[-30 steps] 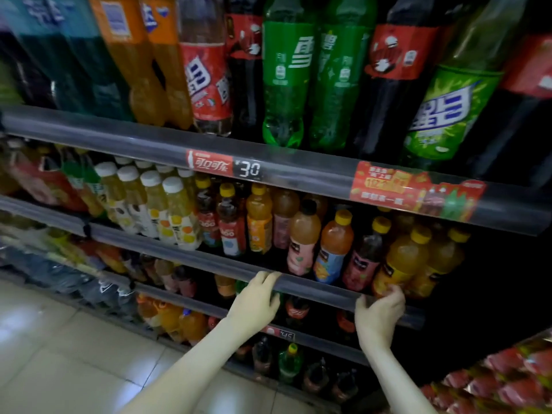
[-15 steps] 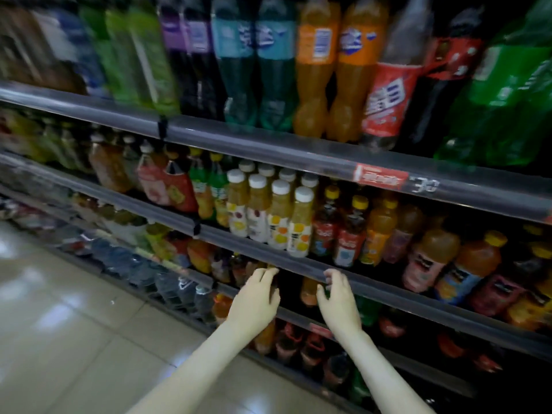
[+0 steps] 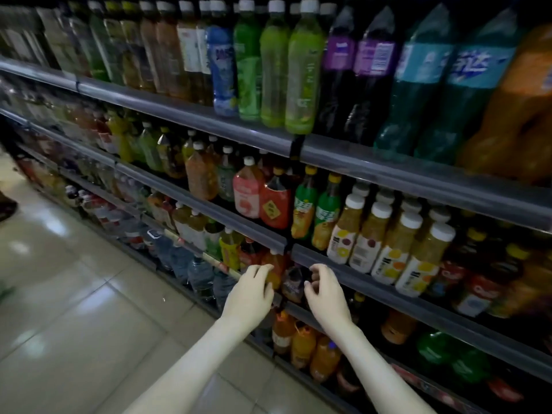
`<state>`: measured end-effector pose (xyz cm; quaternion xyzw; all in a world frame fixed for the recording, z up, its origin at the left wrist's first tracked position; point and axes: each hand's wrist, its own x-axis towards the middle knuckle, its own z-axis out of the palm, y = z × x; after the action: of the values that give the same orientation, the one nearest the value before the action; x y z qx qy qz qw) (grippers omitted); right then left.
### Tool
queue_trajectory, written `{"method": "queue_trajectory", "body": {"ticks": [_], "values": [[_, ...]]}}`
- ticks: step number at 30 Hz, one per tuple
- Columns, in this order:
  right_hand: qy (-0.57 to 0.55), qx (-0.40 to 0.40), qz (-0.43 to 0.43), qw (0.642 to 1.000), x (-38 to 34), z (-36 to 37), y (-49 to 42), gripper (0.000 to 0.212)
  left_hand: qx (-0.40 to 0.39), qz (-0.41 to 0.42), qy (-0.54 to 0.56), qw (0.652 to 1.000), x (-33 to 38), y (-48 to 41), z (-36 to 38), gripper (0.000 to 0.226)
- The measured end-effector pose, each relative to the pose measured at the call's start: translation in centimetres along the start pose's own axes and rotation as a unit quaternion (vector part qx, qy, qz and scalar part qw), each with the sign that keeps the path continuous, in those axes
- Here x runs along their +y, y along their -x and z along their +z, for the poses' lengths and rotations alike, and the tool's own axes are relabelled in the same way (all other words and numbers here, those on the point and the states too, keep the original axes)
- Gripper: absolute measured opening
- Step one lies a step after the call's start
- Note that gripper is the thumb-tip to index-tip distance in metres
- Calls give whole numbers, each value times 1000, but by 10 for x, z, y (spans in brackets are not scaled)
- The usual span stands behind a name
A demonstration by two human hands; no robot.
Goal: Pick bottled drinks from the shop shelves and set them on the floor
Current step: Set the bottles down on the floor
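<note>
Shop shelves hold rows of bottled drinks. My left hand (image 3: 250, 294) reaches into the third shelf down, its loosely bent fingertips lying against a small orange bottle (image 3: 277, 264). My right hand (image 3: 325, 294) is close beside it, fingers curled just in front of a dark bottle (image 3: 293, 283) that stands between the two hands. Neither hand plainly grips a bottle. The lower parts of both bottles are hidden by the hands and the shelf rail (image 3: 388, 294).
White-capped yellow juice bottles (image 3: 388, 243) stand on the shelf above my right hand. Large water bottles (image 3: 200, 273) stand low to the left, and orange bottles (image 3: 301, 345) are on the bottom shelf. The pale tiled floor (image 3: 74, 309) stretches left of the shelves.
The view swung left along the shelves. Both hands left the shelf rail, drew closer together and dropped to the bottles on the shelf below it.
</note>
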<state>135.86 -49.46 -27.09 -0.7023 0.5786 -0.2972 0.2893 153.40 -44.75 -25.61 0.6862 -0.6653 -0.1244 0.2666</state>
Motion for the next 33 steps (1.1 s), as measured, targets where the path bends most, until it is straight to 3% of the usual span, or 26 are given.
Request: {"method": "queue_trajectory", "body": {"ticks": [6, 15, 23, 29, 33], "values": [[-22, 24, -52, 998, -52, 55, -75, 47, 49, -4, -27, 998, -64, -64, -39, 43], [-28, 40, -99, 994, -129, 125, -182, 55, 59, -27, -28, 998, -158, -170, -91, 44], [-18, 34, -10, 999, -172, 191, -248, 66, 43, -68, 7, 997, -250, -244, -126, 55], [-1, 146, 21, 989, -213, 230, -300, 78, -8, 55, -36, 998, -316, -292, -157, 56], [-14, 213, 56, 975, -235, 227, -350, 70, -36, 176, -93, 979, -342, -315, -178, 53]]}}
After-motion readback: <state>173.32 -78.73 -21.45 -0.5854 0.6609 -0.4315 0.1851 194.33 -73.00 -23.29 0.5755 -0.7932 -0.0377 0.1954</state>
